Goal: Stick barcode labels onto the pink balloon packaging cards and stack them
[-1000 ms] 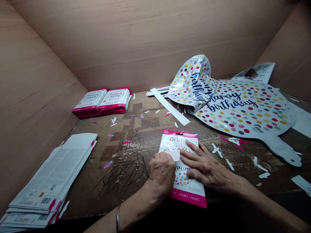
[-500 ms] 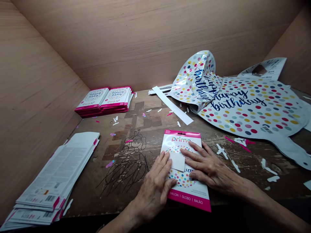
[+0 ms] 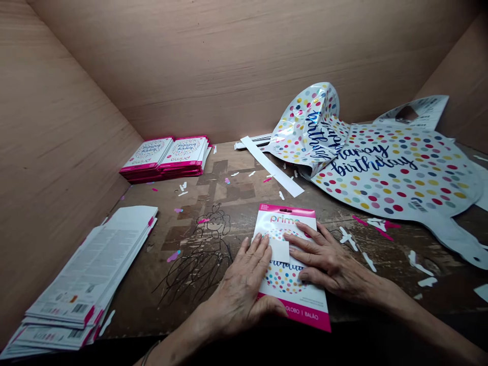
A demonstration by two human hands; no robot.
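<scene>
Left hand, right hand: both flat on packet, fingers extended, gripping nothing; white slip between fingertips.

The head camera looks forward and down, near above the worktop.

Scuffed brown tabletop, pink-edged packet, packet stacks, dotted balloons, paper scraps

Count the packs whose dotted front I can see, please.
3: one pack under the left hand and right hand, one topping the left rear stack, one topping the right rear stack beside it. More may be hidden beneath.
</scene>
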